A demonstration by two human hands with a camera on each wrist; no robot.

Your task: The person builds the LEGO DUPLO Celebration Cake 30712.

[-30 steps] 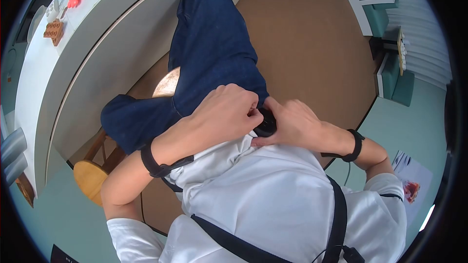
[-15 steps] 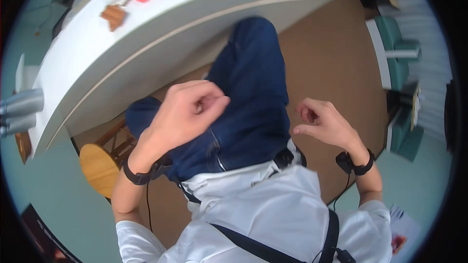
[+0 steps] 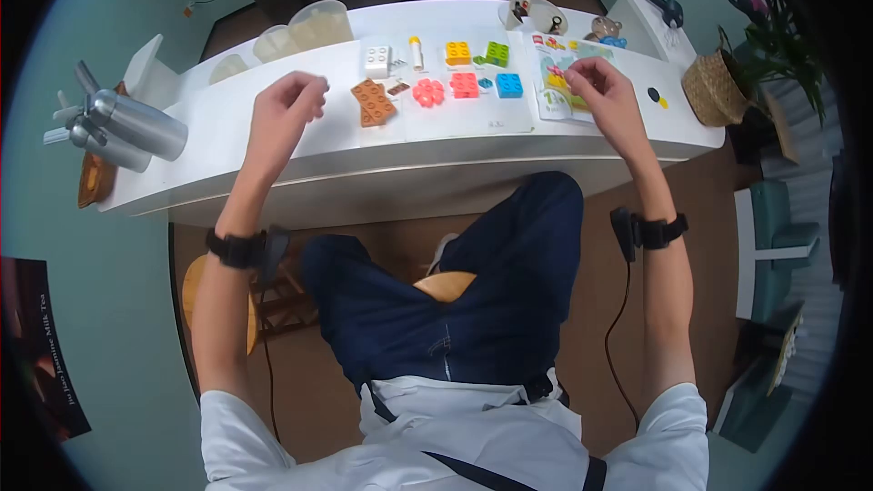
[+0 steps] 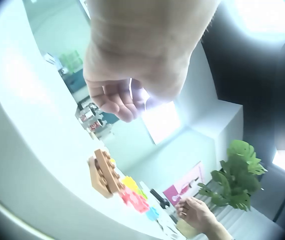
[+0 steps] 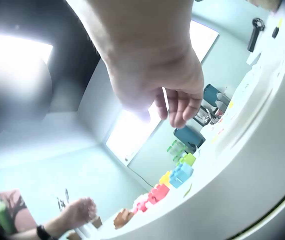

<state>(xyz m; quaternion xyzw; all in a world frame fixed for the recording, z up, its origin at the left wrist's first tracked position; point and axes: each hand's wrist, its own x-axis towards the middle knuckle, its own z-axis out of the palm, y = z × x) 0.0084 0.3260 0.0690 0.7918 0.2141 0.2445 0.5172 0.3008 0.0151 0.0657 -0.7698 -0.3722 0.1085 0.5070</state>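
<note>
My left hand (image 3: pixel 280 123) hovers by the front of the white table, fingers loosely curled and holding nothing. Just right of it are crossed brown toy bricks (image 3: pixel 374 103). Behind these stands a white brick (image 3: pixel 377 60). Further right lie a pink flower-shaped piece (image 3: pixel 428 93), a pink brick (image 3: pixel 465 85), a yellow brick (image 3: pixel 457 53), a green brick (image 3: pixel 496 54) and a blue brick (image 3: pixel 509 85). My right hand (image 3: pixel 611 107), also loosely curled with nothing in it, overlaps the right side of a printed booklet (image 3: pixel 552 106) in the head view.
Metal pitchers (image 3: pixel 150 123) stand at the table's left end, clear containers (image 3: pixel 320 23) at the back left. A round bowl (image 3: pixel 546 15) with small items and a bear figure (image 3: pixel 606 30) are at the back right. A woven plant basket (image 3: pixel 714 89) stands at the right end.
Both hands have left the waist, where they were at a black object, and moved forward and apart to the table. The head view has swung round to face the table.
</note>
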